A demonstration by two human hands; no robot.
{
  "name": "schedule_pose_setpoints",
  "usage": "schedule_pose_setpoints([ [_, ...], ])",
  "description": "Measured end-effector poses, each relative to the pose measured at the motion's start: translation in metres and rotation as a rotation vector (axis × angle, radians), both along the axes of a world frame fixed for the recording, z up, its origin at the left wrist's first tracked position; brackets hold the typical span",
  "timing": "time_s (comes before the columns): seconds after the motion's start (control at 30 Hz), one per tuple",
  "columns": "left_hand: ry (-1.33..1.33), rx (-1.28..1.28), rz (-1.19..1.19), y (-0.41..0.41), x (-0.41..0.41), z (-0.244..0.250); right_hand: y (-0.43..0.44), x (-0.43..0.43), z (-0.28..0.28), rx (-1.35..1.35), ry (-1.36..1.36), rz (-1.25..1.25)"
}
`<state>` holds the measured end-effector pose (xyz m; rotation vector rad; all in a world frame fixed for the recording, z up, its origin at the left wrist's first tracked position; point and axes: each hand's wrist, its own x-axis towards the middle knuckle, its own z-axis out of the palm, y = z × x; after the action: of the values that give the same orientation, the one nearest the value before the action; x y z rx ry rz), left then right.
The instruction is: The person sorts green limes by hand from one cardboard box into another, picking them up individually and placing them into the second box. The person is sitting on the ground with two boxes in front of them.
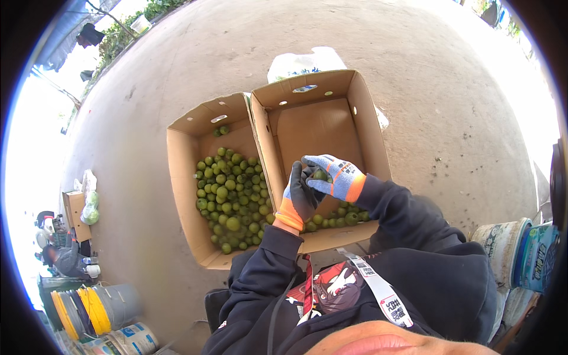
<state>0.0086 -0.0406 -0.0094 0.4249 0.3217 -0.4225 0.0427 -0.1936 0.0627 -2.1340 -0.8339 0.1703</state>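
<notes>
My right hand (pixel 339 174), in a blue knit glove with an orange cuff, curls around a small round green fruit (pixel 320 175). Another green fruit shows partly beside it. My left hand (pixel 301 191) wears a matching glove with a dark coated palm. It is held up against the right hand's fingertips, and whether it grips a fruit is hidden. Both hands are above the right cardboard box (pixel 319 128), where several green fruits (pixel 330 219) lie along the near side. Left of it, the left cardboard box (pixel 181 177) holds a large heap of green fruits (pixel 233 199).
Behind the right box is a white plastic bag (pixel 306 62). Buckets (pixel 501 248) stand at my right. At lower left are a grey and yellow stack of buckets (pixel 95 308) and a white bucket (pixel 133 339). A person (pixel 66 259) is at the far left, near a carton (pixel 76 215).
</notes>
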Motion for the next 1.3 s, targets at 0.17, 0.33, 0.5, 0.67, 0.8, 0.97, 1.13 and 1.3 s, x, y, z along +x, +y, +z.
schedule_pose_setpoints([
  [0.17,-0.061,0.014,-0.008,0.001,0.001,0.0,-0.003,0.002,0.003,0.069,0.09,-0.096],
  [0.33,-0.063,0.226,0.02,0.006,-0.001,0.016,-0.001,0.006,-0.005,0.171,0.07,-0.159],
  [0.5,-0.091,-0.211,0.642,0.072,0.015,0.048,-0.003,0.008,-0.009,0.155,0.06,-0.202],
  [0.67,-0.13,-0.081,0.257,0.047,0.006,-0.005,0.003,0.007,-0.008,0.252,0.044,-0.187],
  [0.8,-0.092,0.023,-0.111,-0.018,-0.012,0.018,0.002,0.005,-0.01,0.268,0.089,-0.105],
  [0.97,-0.384,0.348,-0.064,-0.016,-0.017,0.015,0.002,0.003,-0.011,0.303,-0.027,-0.079],
  [1.13,-0.11,0.046,0.104,0.02,-0.001,0.038,0.003,0.007,-0.01,0.322,-0.014,-0.151],
  [1.3,-0.153,-0.265,0.719,0.095,0.009,0.048,0.001,0.005,-0.014,0.174,0.031,-0.176],
])
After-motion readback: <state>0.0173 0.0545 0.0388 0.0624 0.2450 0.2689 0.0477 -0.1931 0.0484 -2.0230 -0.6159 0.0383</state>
